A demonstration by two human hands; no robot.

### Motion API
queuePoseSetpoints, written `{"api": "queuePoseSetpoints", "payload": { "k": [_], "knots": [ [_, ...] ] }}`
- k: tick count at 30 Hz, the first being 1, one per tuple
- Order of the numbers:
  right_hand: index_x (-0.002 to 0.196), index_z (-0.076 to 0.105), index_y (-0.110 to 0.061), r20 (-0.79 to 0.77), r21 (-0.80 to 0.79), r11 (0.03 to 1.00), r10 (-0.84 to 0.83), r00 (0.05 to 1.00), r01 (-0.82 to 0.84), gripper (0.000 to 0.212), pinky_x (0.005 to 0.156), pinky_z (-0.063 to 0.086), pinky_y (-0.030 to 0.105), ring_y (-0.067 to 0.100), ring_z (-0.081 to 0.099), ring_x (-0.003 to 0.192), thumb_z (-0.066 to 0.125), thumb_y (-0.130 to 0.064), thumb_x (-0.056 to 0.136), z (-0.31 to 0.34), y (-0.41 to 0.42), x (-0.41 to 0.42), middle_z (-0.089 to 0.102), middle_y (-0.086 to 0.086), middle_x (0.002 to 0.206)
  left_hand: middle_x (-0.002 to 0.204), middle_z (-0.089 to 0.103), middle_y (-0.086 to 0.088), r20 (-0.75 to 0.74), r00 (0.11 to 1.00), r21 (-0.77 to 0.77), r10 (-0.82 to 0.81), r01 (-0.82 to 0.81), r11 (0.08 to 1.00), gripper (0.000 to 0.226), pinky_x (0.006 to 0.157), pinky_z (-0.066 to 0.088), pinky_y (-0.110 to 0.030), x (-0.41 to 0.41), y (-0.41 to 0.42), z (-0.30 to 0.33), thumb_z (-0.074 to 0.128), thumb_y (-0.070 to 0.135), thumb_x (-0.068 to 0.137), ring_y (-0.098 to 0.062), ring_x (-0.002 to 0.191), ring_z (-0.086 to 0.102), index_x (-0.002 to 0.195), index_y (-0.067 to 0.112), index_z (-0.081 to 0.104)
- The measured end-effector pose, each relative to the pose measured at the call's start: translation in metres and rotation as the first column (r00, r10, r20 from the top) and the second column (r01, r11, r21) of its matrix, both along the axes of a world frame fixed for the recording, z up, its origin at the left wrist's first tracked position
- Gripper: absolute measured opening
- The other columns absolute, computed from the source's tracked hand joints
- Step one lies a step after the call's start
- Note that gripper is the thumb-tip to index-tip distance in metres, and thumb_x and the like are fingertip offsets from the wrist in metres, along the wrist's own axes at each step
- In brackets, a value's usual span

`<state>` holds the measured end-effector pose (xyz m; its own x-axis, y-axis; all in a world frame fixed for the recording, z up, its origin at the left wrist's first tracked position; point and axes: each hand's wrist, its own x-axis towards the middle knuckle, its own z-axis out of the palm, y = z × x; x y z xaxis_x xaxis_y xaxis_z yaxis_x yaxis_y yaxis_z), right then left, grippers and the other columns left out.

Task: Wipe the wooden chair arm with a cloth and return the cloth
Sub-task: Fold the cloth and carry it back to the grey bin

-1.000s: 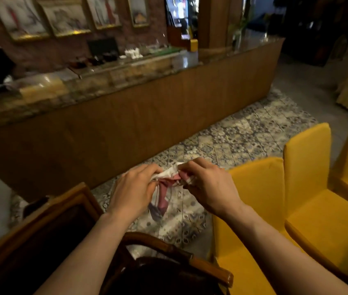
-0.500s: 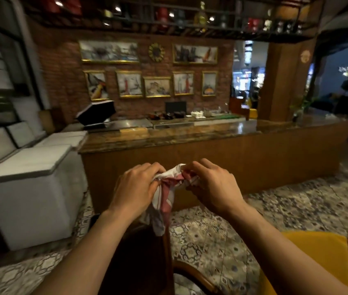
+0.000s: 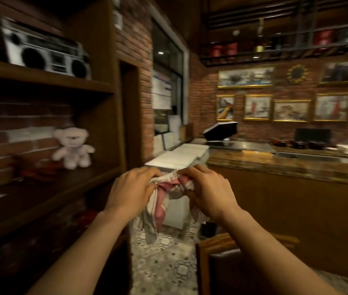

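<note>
At far left a wooden shelf unit (image 3: 47,81) runs along the brick wall: a silver boombox (image 3: 45,56) sits on the upper board, and a pale teddy bear (image 3: 73,147) sits on the board below, near its front edge. That lower board reaches out close to the left forearm, with bare dark wood between the bear and the arm. The left hand (image 3: 130,192) and the right hand (image 3: 209,192) are raised side by side at mid-frame, fingers curled and pressed onto the cloth (image 3: 164,194), a white and red checked piece bunched between them, its loose end hanging down over the patterned floor (image 3: 164,262). Behind the cloth stands a white chest unit (image 3: 177,158), touching the end of the long wooden counter (image 3: 286,167). Below the right forearm is the wooden chair (image 3: 213,248), its top rail and dark padding well under the cloth. A narrow strip of floor lies open between shelf unit and chair. Framed pictures (image 3: 256,107) line the far brick wall.
</note>
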<state>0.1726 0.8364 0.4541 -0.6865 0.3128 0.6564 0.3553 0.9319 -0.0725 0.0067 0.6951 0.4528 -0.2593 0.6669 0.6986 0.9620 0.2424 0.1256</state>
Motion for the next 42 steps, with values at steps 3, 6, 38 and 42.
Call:
{"api": "queuePoseSetpoints", "payload": {
  "k": [3,6,38,42],
  "knots": [
    [0.132,0.053,-0.041,-0.001,-0.011,0.985,0.175,0.985,-0.175,0.052,0.076,0.051,0.037,0.023,0.061,0.109,0.073,-0.041,0.084,0.008,-0.034,-0.051,0.058,-0.009,0.126,0.101,0.067,0.013,-0.017,0.985,0.004,0.171,-0.171,0.985,0.026,0.070,0.050,-0.034,-0.023,-0.062,0.008,0.069,0.023,0.086,-0.018,0.097,0.065,0.106,0.037,0.060],
    [0.129,0.053,-0.040,0.009,-0.028,0.939,0.343,0.939,-0.342,0.050,0.078,0.053,0.040,0.024,0.061,0.109,0.073,-0.040,0.083,0.013,-0.070,-0.093,0.058,-0.008,0.122,0.102,0.066,0.014,-0.040,0.938,-0.016,0.343,-0.344,0.939,0.024,0.073,0.052,-0.037,-0.033,-0.118,0.016,0.068,0.026,0.089,-0.017,0.098,0.064,0.107,0.039,0.059],
    [0.122,0.057,-0.037,-0.043,-0.069,0.317,0.946,0.320,-0.946,0.053,0.074,0.047,0.034,0.022,0.063,0.104,0.084,-0.031,0.077,-0.014,-0.479,-0.172,0.062,-0.010,0.119,0.104,0.069,0.004,-0.067,0.317,-0.081,0.946,-0.947,0.311,0.023,0.067,0.053,-0.039,0.071,-0.543,-0.004,0.067,0.026,0.089,-0.025,0.094,0.066,0.110,0.032,0.059],
    [0.124,0.056,-0.039,-0.020,-0.078,0.330,0.943,0.332,-0.941,0.054,0.075,0.048,0.035,0.021,0.064,0.106,0.083,-0.031,0.079,-0.025,-0.524,-0.188,0.061,-0.011,0.123,0.105,0.071,0.003,-0.021,0.330,-0.085,0.944,-0.941,0.327,0.026,0.068,0.054,-0.040,0.053,-0.589,-0.020,0.068,0.025,0.088,-0.025,0.095,0.067,0.112,0.033,0.061]
  ]
}}
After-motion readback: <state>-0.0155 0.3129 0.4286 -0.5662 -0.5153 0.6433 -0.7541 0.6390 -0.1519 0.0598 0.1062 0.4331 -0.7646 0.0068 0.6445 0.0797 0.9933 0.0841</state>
